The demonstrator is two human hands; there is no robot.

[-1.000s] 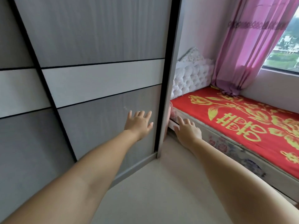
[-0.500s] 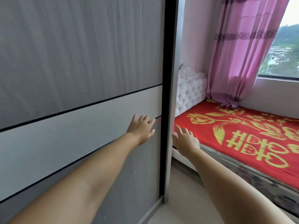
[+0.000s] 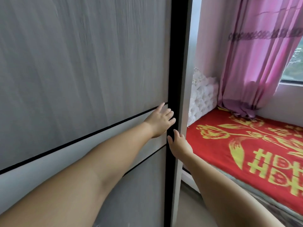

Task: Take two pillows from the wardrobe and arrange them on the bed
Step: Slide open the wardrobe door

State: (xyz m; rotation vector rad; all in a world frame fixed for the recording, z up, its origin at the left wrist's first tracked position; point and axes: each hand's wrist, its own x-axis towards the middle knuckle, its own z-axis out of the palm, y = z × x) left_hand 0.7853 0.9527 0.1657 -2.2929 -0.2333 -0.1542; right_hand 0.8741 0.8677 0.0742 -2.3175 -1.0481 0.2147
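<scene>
A grey wardrobe sliding door (image 3: 82, 71) with a white band fills the left of the view and is closed. My left hand (image 3: 161, 122) lies flat and open against the door next to its black edge strip (image 3: 173, 63). My right hand (image 3: 177, 144) is open with its fingers touching that black strip just below the left hand. The bed (image 3: 254, 149) with a red and gold cover lies to the right. No pillows are in view.
A white tufted headboard (image 3: 202, 99) stands at the bed's far end behind the wardrobe's side panel. A pink curtain (image 3: 255, 63) hangs by the window (image 3: 295, 63) at the right. A strip of beige floor (image 3: 188, 207) runs between wardrobe and bed.
Both hands have moved forward and up to the door's right edge. The left hand now rests on the door, and the right hand has swung left from the bed side onto the black strip.
</scene>
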